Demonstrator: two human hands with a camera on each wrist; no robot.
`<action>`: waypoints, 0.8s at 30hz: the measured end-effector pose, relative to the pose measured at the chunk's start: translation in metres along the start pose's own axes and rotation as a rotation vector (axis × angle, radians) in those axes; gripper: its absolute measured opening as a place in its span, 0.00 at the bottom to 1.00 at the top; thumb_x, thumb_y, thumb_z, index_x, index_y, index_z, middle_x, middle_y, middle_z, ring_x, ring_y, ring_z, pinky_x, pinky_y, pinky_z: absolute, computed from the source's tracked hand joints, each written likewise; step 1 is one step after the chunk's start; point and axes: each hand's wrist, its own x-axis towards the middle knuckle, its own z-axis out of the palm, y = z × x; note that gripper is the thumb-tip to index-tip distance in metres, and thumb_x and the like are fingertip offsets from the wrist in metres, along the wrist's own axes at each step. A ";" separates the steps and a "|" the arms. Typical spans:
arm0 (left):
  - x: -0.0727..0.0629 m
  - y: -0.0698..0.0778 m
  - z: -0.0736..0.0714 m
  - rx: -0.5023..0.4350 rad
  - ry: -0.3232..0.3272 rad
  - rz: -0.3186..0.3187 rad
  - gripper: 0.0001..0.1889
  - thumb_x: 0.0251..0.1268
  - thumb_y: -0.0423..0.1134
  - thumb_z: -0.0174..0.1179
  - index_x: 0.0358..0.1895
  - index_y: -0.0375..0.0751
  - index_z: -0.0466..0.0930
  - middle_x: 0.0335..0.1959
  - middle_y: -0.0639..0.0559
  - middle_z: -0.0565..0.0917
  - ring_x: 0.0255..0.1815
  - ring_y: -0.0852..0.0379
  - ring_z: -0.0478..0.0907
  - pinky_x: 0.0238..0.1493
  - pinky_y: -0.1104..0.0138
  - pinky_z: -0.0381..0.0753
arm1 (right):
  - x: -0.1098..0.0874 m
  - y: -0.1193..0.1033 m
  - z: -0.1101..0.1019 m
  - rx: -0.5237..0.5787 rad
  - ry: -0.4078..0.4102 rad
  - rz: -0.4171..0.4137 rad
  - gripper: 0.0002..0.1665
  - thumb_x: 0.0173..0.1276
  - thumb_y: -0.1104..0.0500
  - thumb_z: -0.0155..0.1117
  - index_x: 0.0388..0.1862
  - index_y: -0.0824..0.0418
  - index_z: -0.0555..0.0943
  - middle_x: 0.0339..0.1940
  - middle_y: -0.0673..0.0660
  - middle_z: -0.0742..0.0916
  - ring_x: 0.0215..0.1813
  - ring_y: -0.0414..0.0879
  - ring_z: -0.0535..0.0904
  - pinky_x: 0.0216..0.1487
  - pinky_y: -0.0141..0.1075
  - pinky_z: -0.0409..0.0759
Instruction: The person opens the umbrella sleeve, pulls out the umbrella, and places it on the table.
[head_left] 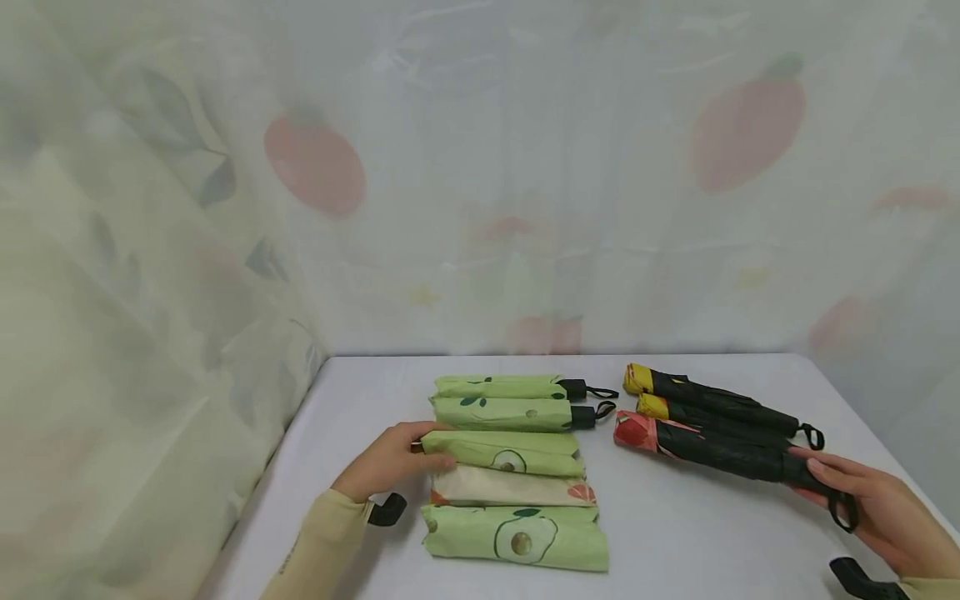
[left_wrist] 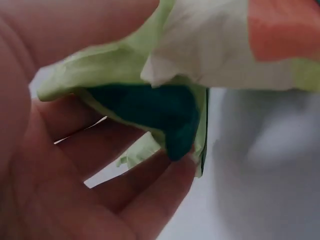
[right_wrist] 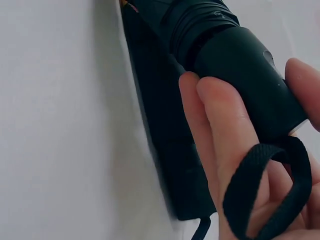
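Note:
My left hand (head_left: 387,461) grips the left end of a folded green fabric bundle with an avocado print (head_left: 480,448), thumb over it and fingers beneath. In the left wrist view the green cloth (left_wrist: 115,62) shows a dark teal patch, and a cream fabric bundle (head_left: 510,486) lies against it. Another green avocado-print bundle (head_left: 450,533) is nearest me. At the right, my right hand (head_left: 873,500) holds a folded black umbrella with a red end (head_left: 720,450) by its black handle (right_wrist: 245,75). Its wrist strap (right_wrist: 245,185) hangs loose across the fingers.
Two folded green umbrellas with black handles (head_left: 502,414) lie behind the bundles. Two black umbrellas with yellow ends (head_left: 712,396) lie beyond the held one. All are on a white table (head_left: 660,533), with a fruit-print curtain (head_left: 570,183) behind and at the left.

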 end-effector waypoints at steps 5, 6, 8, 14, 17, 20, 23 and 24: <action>0.000 0.003 0.001 0.030 0.075 -0.012 0.29 0.65 0.61 0.76 0.66 0.59 0.86 0.67 0.61 0.86 0.73 0.52 0.80 0.76 0.49 0.78 | 0.000 0.006 -0.009 -0.173 0.032 0.000 0.17 0.89 0.48 0.56 0.62 0.25 0.83 0.76 0.42 0.80 0.47 0.17 0.74 0.46 0.26 0.82; -0.001 0.004 0.000 0.027 0.088 -0.017 0.29 0.65 0.62 0.76 0.66 0.59 0.86 0.67 0.62 0.85 0.73 0.51 0.79 0.76 0.48 0.77 | 0.001 0.007 -0.010 -0.239 0.053 0.013 0.16 0.88 0.46 0.58 0.67 0.28 0.82 0.84 0.54 0.74 0.46 0.15 0.71 0.47 0.26 0.83; -0.002 0.005 0.000 0.021 0.099 -0.025 0.29 0.66 0.62 0.75 0.67 0.58 0.86 0.68 0.63 0.85 0.74 0.51 0.79 0.76 0.46 0.77 | 0.001 0.008 -0.009 -0.375 0.098 0.049 0.24 0.85 0.39 0.61 0.75 0.39 0.80 0.89 0.75 0.57 0.55 0.24 0.78 0.53 0.30 0.86; -0.001 0.009 0.000 0.030 0.128 -0.002 0.26 0.70 0.61 0.72 0.65 0.57 0.87 0.66 0.62 0.86 0.74 0.48 0.80 0.74 0.47 0.79 | 0.000 0.012 -0.002 -0.612 0.278 0.153 0.54 0.73 0.27 0.68 0.77 0.69 0.75 0.84 0.82 0.58 0.78 0.80 0.63 0.62 0.62 0.82; 0.000 0.010 0.000 0.019 0.179 -0.001 0.25 0.70 0.62 0.71 0.63 0.56 0.88 0.62 0.64 0.88 0.70 0.51 0.83 0.71 0.50 0.82 | -0.002 0.013 0.003 -0.664 0.366 0.178 0.57 0.70 0.26 0.70 0.75 0.72 0.74 0.81 0.84 0.61 0.76 0.81 0.62 0.62 0.66 0.79; 0.000 0.010 -0.002 -0.007 0.224 -0.018 0.26 0.71 0.65 0.70 0.63 0.56 0.88 0.57 0.65 0.90 0.63 0.56 0.87 0.68 0.53 0.84 | -0.006 0.010 0.013 -0.707 0.456 0.200 0.55 0.69 0.28 0.72 0.72 0.73 0.76 0.79 0.84 0.66 0.73 0.79 0.66 0.60 0.66 0.80; -0.001 0.007 -0.007 -0.021 0.253 -0.055 0.29 0.70 0.68 0.68 0.65 0.56 0.87 0.56 0.65 0.90 0.61 0.57 0.87 0.66 0.53 0.84 | -0.012 0.002 0.027 -0.754 0.534 0.182 0.47 0.70 0.33 0.74 0.67 0.73 0.81 0.72 0.83 0.75 0.67 0.76 0.72 0.54 0.63 0.81; -0.001 0.006 -0.009 -0.025 0.261 -0.070 0.30 0.70 0.69 0.67 0.65 0.56 0.87 0.57 0.64 0.90 0.62 0.57 0.87 0.67 0.52 0.84 | -0.014 -0.002 0.032 -0.770 0.557 0.157 0.45 0.71 0.34 0.73 0.65 0.72 0.82 0.70 0.82 0.78 0.65 0.75 0.75 0.52 0.61 0.81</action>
